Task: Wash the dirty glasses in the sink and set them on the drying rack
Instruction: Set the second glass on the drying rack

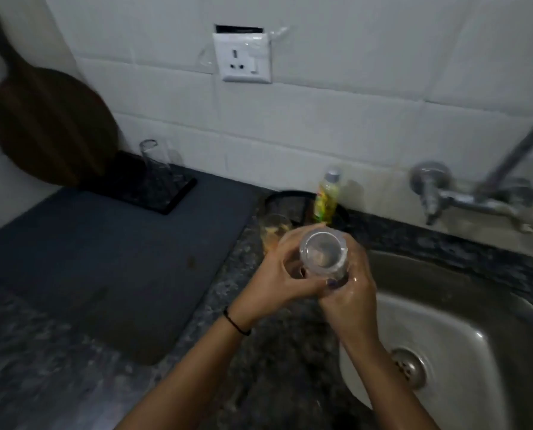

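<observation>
I hold a clear glass (322,254) in both hands above the counter edge, just left of the steel sink (488,330). Its round end faces the camera. My left hand (282,285) wraps its left side and my wet right hand (350,297) grips it from below and right. A second glass (273,229) with orange residue stands on the counter behind my left hand. A clean glass (153,159) stands on the black drying rack (166,193) at the back left.
A yellow-green dish soap bottle (325,198) stands by a black round holder (285,203) at the wall. The chrome tap (463,197) juts out over the sink. A dark mat (110,259) covers the counter, and a wooden board (48,125) leans on the wall.
</observation>
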